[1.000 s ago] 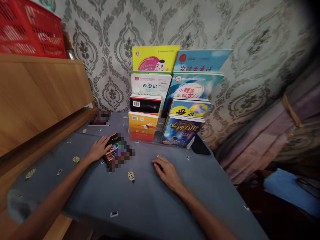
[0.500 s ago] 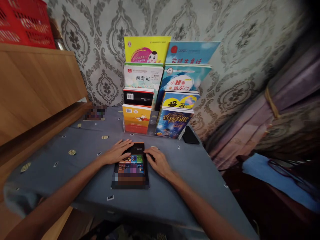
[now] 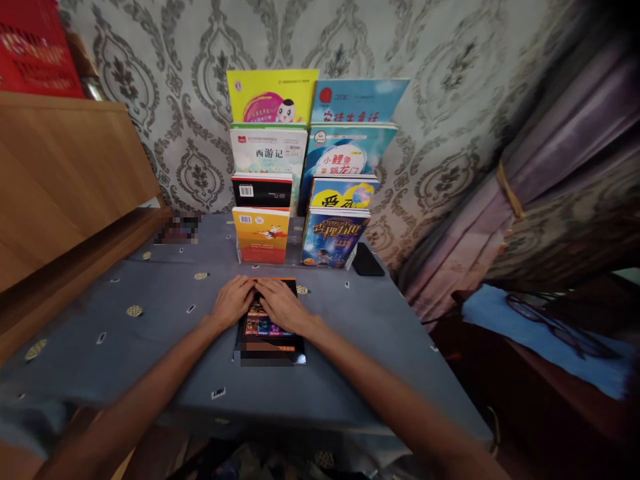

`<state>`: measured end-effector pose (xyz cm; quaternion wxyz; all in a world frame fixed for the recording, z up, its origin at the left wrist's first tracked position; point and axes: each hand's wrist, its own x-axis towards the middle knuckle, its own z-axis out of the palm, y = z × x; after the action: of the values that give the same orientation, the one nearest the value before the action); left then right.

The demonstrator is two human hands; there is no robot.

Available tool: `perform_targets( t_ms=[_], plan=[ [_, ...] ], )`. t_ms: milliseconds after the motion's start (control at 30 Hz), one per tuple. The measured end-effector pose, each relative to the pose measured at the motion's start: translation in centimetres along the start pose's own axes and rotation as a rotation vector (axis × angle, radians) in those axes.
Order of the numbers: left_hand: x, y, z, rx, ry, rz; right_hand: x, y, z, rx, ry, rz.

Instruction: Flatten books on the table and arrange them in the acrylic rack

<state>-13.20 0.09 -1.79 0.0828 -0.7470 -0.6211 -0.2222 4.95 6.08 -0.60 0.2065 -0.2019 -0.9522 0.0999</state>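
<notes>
A dark book (image 3: pixel 273 340) with a colourful cover lies flat on the grey tablecloth (image 3: pixel 150 333), squarely in front of me. My left hand (image 3: pixel 233 302) rests on its upper left part, fingers stretched flat. My right hand (image 3: pixel 283 305) lies beside it on the upper middle of the cover, fingers also flat and spread. The two hands nearly touch. Only the book's lower half and top edge show.
A clear tiered rack (image 3: pixel 300 173) of upright children's books stands at the table's back against patterned wallpaper. A black phone (image 3: pixel 369 260) lies right of it. A wooden cabinet (image 3: pixel 60 180) is on the left, a red crate (image 3: pixel 30 53) on top. Curtains (image 3: pixel 550 180) hang on the right.
The book has slid from the left to the middle in front of me and turned square. Both hands have come together on top of its cover. The camera has shifted right.
</notes>
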Motion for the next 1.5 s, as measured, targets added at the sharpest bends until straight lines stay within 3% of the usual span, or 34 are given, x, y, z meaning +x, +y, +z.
perform_targets(
  t_ms=[100,233,433,733,1000,1300,1500],
  plan=[
    [0.0,-0.1,0.1,-0.009,-0.011,-0.009,1.7,-0.5,0.9,-0.01,-0.067,0.059],
    [0.1,-0.2,0.3,0.028,-0.027,-0.023,1.8,-0.1,1.6,0.002,-0.094,0.071],
    [0.1,0.1,0.0,-0.003,-0.076,-0.054,0.1,0.9,1.1,0.01,-0.07,0.093],
    [0.1,0.3,-0.3,0.053,-0.128,-0.058,-4.6,4.8,-1.1,0.054,0.049,0.271],
    [0.5,0.1,-0.2,0.05,-0.143,0.027,-4.9,5.5,-0.9,0.147,0.092,0.263],
    [2.3,3.9,1.2,-0.093,-0.224,0.203,-5.0,6.0,-1.0,0.208,0.108,0.241],
    [1.2,5.8,0.6,-0.153,-0.31,0.295,-5.0,6.1,-1.2,0.216,0.085,0.235]
  ],
)
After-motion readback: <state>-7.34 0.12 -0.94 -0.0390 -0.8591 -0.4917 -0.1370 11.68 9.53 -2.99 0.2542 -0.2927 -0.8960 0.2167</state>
